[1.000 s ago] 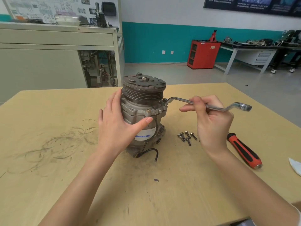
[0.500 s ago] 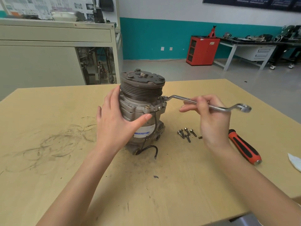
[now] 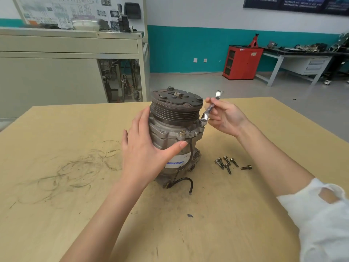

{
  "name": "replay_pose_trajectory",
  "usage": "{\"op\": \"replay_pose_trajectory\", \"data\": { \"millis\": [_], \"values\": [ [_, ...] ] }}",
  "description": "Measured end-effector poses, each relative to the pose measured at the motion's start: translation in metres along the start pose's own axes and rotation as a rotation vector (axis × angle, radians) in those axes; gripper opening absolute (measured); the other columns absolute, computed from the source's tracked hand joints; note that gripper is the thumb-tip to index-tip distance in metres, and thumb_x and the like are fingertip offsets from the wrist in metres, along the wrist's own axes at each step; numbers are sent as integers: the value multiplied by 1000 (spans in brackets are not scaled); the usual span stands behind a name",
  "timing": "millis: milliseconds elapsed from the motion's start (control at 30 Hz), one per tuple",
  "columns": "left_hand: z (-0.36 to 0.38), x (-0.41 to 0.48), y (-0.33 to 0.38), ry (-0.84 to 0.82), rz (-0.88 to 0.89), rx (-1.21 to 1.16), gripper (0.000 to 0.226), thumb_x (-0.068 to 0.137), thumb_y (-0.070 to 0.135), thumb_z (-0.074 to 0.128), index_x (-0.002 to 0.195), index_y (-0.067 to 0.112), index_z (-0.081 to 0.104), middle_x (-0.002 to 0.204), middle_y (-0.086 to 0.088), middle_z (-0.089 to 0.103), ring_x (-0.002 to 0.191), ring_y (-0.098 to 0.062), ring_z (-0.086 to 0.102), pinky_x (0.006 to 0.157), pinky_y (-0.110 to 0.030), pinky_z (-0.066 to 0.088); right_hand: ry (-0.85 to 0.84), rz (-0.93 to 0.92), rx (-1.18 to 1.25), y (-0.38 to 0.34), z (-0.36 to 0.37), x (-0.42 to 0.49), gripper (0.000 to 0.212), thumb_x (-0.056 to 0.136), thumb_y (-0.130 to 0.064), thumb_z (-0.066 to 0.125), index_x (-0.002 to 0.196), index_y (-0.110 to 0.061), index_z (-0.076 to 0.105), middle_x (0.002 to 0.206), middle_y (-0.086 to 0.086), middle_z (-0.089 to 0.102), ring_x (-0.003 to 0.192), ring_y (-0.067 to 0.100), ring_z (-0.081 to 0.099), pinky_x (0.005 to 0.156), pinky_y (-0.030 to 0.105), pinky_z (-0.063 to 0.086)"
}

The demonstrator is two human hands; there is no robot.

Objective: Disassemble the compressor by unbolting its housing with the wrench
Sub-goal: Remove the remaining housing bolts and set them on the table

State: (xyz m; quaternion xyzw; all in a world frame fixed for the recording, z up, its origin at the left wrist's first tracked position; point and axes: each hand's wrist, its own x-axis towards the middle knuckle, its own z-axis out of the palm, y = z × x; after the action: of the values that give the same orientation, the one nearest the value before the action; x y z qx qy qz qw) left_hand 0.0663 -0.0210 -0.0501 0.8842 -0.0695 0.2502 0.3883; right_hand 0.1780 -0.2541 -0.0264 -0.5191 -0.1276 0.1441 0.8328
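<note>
The grey cast-metal compressor point(image 3: 170, 129) with a dark grooved pulley on top stands upright near the middle of the tan wooden surface point(image 3: 75, 205). A white and blue label shows on its front, and a thin black cable point(image 3: 184, 179) curls out from its base onto the wood.

A silver steel ring wrench point(image 3: 208, 109) has its lower end seated on a bolt at the housing flange on the compressor's right side. Its shaft slants up and away, past the edge of the pulley.

The right grip point(image 3: 224, 118), a bare hand, is closed on the wrench, pinching the shaft between thumb and fingertips about halfway along. The left grip point(image 3: 145, 154) is open: its fingers lie straight against the left side of the housing, and the thumb stretches across the front just above the label.

Five loose dark bolts point(image 3: 226, 160) lie on the surface to the right of the compressor, four bunched together and one just apart. A white sleeve point(image 3: 321, 224) covers the right upper arm.

Beyond the surface stand a beige metal cabinet point(image 3: 56, 82) on the left and a red tool cabinet point(image 3: 242, 62) against the teal and white wall.
</note>
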Motion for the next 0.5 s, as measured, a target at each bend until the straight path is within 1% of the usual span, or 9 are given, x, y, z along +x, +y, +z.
{"op": "replay_pose_trajectory", "data": {
  "millis": [133, 200, 267, 333, 367, 400, 433, 467, 500],
  "values": [
    [0, -1, 0, 3, -5, -4, 115, 60, 81, 56, 154, 27, 18, 157, 7, 27, 143, -13, 24, 117, -55, 20, -34, 78, 39, 7, 6, 21, 18, 91, -21, 43, 94, -11, 57, 49, -5, 43, 39, 6, 34, 36, 15, 23],
    [1, -1, 0, 10, -7, -4, 114, 60, 78, 58, 153, 26, 19, 156, 7, 27, 143, -14, 24, 117, -55, 21, 0, 103, 31, 11, 10, 29, 21, 88, -25, 48, 102, -11, 53, 53, -2, 43, 44, 8, 35, 43, 17, 21],
    [0, 0, 1, 6, -8, -6, 116, 58, 82, 54, 153, 26, 20, 156, 7, 28, 144, -14, 25, 117, -55, 21, 74, 108, 2, 14, 13, 34, 32, 83, -28, 54, 109, -9, 56, 72, 6, 42, 60, 14, 35, 56, 24, 20],
    [0, 0, 1, 6, -7, -11, 117, 57, 84, 49, 153, 26, 19, 156, 7, 28, 144, -14, 24, 117, -55, 21, 170, 90, -17, 15, 19, 35, 47, 76, -30, 58, 115, -4, 65, 87, 3, 40, 73, 18, 34, 65, 29, 25],
    [0, 0, 1, 9, -8, -15, 116, 57, 84, 48, 153, 26, 20, 156, 6, 28, 144, -14, 25, 117, -55, 21, 189, 78, -18, 16, 22, 34, 43, 75, -31, 59, 108, -6, 70, 91, 2, 41, 77, 18, 34, 75, 28, 30],
    [0, 0, 1, 11, -9, -16, 116, 57, 84, 48, 153, 26, 20, 156, 6, 29, 144, -14, 25, 117, -55, 21, 191, 67, -25, 16, 24, 33, 35, 74, -30, 59, 98, -10, 74, 95, 5, 44, 82, 18, 35, 91, 29, 33],
    [0, 0, 1, 11, -10, -14, 117, 56, 84, 48, 153, 26, 20, 156, 6, 29, 143, -14, 25, 117, -55, 21, 197, 49, -33, 15, 24, 32, 27, 76, -29, 58, 90, -13, 74, 98, 14, 47, 85, 19, 36, 103, 30, 30],
    [-1, 0, 1, 9, -11, -10, 117, 56, 85, 48, 153, 26, 20, 156, 7, 29, 143, -14, 26, 117, -55, 21, 195, 25, -38, 13, 23, 29, 20, 81, -26, 56, 84, -14, 71, 93, 22, 50, 83, 20, 39, 100, 31, 37],
    [-1, 0, 1, 6, -12, -6, 117, 56, 85, 47, 153, 26, 20, 156, 7, 28, 143, -14, 25, 117, -55, 21, 182, -11, -30, 8, 20, 25, 20, 88, -25, 53, 79, -15, 68, 78, 22, 53, 70, 19, 44, 78, 23, 46]
  ]
}}
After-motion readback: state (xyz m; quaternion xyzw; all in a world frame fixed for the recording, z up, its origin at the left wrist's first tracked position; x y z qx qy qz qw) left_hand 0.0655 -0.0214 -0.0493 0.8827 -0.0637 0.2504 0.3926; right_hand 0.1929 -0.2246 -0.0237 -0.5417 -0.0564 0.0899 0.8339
